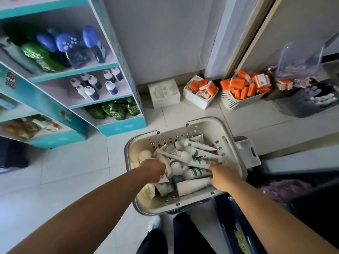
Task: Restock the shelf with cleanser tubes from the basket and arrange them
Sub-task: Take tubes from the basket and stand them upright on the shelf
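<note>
At the bottom of the view stand the person's legs in dark trousers, with one white shoe (155,223) on the pale tiled floor (73,171). Both bare forearms reach forward and down into the basket (201,119), which is just in front of the feet.

The left hand (154,170) is at the left side of the pile. Its fingers are curled down round a white tube (167,172). The right hand (219,177) is at the right side of the pile, with its fingers among the tubes (194,158). It is blurred, so it is not possible to tell whether it holds one. The tubes are white, some with a green leaf print. They lie crossed over each other in the basket.

Behind the basket, to the left, stands the teal shelf (121,128). Its lowest board carries green pouches (117,110). The board above has small dark bottles (95,85) with white caps. Higher up there are blue-topped packs (67,43).

Farther back, along the wall, a white foam block (164,93) lies on the floor. Right of it are orange boxes (240,87), heaped in a white box and in a pale slotted basket. A dark bin (300,107) stands at the far right.
</note>
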